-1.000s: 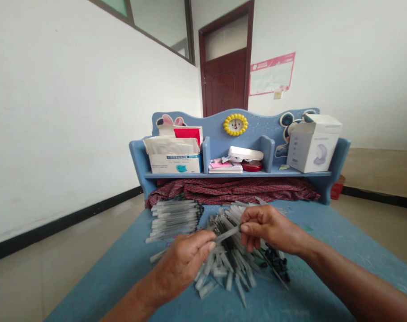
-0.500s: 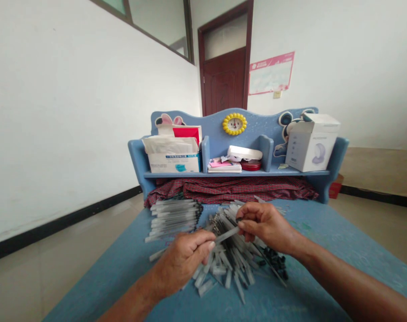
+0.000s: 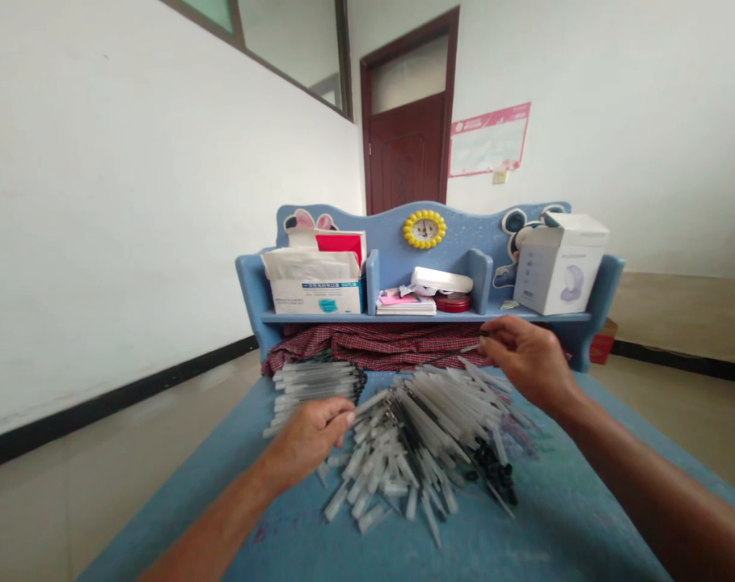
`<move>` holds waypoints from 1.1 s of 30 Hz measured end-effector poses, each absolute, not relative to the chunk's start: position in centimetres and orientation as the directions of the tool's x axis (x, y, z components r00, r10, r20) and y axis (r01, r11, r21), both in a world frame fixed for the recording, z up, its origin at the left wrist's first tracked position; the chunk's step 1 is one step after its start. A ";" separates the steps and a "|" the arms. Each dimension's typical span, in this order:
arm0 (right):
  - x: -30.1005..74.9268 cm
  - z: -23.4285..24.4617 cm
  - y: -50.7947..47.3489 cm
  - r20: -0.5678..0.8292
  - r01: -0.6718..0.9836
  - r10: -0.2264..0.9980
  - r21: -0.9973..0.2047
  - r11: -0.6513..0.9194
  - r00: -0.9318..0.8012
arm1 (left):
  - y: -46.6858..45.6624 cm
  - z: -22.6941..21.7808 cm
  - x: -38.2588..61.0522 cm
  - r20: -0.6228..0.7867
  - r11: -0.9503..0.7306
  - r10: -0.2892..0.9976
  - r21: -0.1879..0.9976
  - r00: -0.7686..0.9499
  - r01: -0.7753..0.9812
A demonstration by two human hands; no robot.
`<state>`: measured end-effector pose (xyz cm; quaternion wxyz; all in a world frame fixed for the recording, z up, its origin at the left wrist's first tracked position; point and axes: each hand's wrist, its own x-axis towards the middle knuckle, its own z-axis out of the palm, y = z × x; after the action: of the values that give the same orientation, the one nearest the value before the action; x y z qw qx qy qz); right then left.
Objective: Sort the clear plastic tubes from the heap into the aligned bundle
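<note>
Left of the yellow clock [image 3: 424, 229] runs a white wall [image 3: 130, 202], below it a blue table [image 3: 306, 550], and behind it one brown door [image 3: 407, 162]. Below-left of the clock lie stacked tubes [image 3: 312, 392], too overlapped to count, and one left hand [image 3: 310, 436], fingertips gripping one translucent tube [image 3: 373, 399]; below it sprawls a loose pile of tubes [image 3: 452, 404], likewise uncountable; below-right, one right hand [image 3: 534, 360] pinches one thin rod [image 3: 469, 348]

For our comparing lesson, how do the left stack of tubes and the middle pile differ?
In the left stack, tubes lie roughly parallel; the middle pile fans out at many angles. The pile covers more table than the stack. The stack's dark ends line up on its right; the pile has black pieces at its near right edge. Both show whitish tubes.
</note>
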<state>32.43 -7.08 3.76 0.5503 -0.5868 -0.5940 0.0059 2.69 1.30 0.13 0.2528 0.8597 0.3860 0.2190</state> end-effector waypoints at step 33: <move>31.4 0.4 -12.5 0.159 0.975 0.986 -0.224 -0.005 0.042 | -0.1 0.5 3.5 0.204 -0.698 0.662 0.518 0.721 0.494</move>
<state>31.41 -12.52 0.40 0.1369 -0.7086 -0.6919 0.0215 3.46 -0.08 0.54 0.2191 0.9015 0.3205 0.1911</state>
